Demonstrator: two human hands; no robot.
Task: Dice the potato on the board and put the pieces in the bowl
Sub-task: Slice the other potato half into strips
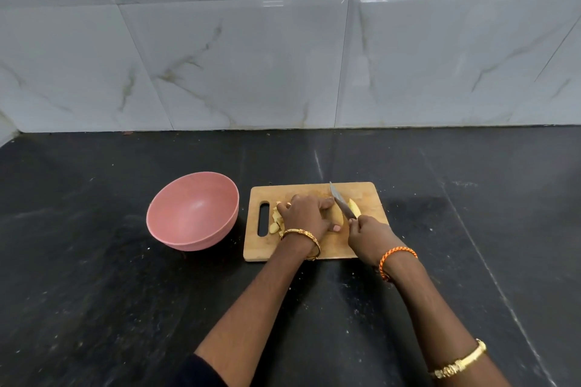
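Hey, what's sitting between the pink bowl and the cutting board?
Nothing: in the head view only a bare strip of black counter separates the pink bowl from the cutting board.

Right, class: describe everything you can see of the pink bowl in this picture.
The pink bowl is round and deep, in a matte pink that looks like plastic, with a narrow ridge around its lower outside wall. It stands upright on the black counter, just left of the wooden cutting board, with a narrow gap between them. Its inside looks empty: no potato pieces are in it yet. Neither hand touches it.
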